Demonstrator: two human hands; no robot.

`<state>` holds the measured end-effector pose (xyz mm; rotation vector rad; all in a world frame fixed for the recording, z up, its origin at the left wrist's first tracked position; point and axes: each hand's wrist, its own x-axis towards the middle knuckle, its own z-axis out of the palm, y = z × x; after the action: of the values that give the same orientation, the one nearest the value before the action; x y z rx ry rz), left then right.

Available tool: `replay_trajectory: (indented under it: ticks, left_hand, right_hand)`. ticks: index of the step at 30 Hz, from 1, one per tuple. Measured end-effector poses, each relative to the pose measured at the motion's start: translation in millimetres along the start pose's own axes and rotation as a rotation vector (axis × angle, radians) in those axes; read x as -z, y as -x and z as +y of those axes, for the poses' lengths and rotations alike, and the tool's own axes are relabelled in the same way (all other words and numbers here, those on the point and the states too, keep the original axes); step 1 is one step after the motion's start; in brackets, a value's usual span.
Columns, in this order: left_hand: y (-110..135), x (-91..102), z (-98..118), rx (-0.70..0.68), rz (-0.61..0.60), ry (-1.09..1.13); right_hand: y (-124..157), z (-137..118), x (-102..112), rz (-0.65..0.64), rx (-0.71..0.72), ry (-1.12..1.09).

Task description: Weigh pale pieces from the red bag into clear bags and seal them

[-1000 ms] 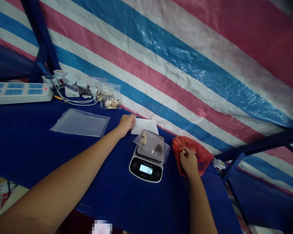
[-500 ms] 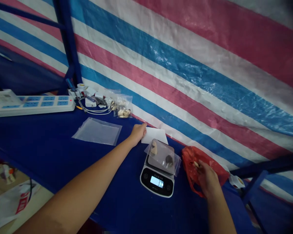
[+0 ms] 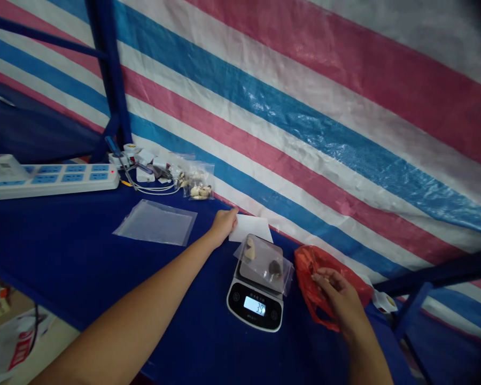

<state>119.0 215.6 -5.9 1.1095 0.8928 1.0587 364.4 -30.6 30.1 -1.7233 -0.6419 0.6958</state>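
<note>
My left hand (image 3: 223,224) is closed at the left edge of a white card (image 3: 250,229) by the striped sheet, its fingertips partly hidden. Right of it stands a kitchen scale (image 3: 255,307) reading about 3.9. A clear plastic bag (image 3: 263,260) lies on its pan, with pale pieces (image 3: 250,250) and a dark round lump (image 3: 274,268) on or in it. Over a crumpled red plastic bag (image 3: 308,283), my right hand (image 3: 336,293) pinches thumb and fingers together. What sits between those fingertips is too small to make out.
Flat clear bags (image 3: 156,222) lie on the blue table (image 3: 84,256). Behind them are filled zip bags (image 3: 200,184), cables and a blue-handled screwdriver (image 3: 113,145). A power strip (image 3: 60,176) is at far left, and a white plug (image 3: 385,302) at right.
The scale reading went from about 3.7 to 3.9. The pale piece seen at my right fingertips is no longer clear, and those fingers shifted slightly. My left hand stays by the card.
</note>
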Motion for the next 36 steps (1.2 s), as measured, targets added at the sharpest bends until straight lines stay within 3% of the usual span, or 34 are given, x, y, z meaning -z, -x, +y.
replay_trajectory:
  ticks: [5,18,30,33,36]
  left_hand:
    - [-0.4,1.0,-1.9,-0.009,0.001,-0.018]
    - [-0.3,2.2,-2.7,-0.016,-0.021,-0.061]
    - [-1.3,1.8,-2.2,-0.020,-0.033,-0.054]
    - [-2.1,2.5,-4.3,-0.020,-0.025,-0.065]
    - [-2.4,3.0,-6.0,-0.022,-0.023,-0.068]
  right_hand:
    - [10.7,-4.5,-11.2,-0.129,-0.002,-0.103]
    - [24.2,-12.6,-20.6,-0.429,0.111,0.139]
    - [25.2,-9.4,-39.2,-0.337,0.079,0.008]
    - [28.5,-13.3,-37.8,-0.392,0.049,0.023]
    - [25.8,-16.3,-30.7,-0.344,0.017,0.012]
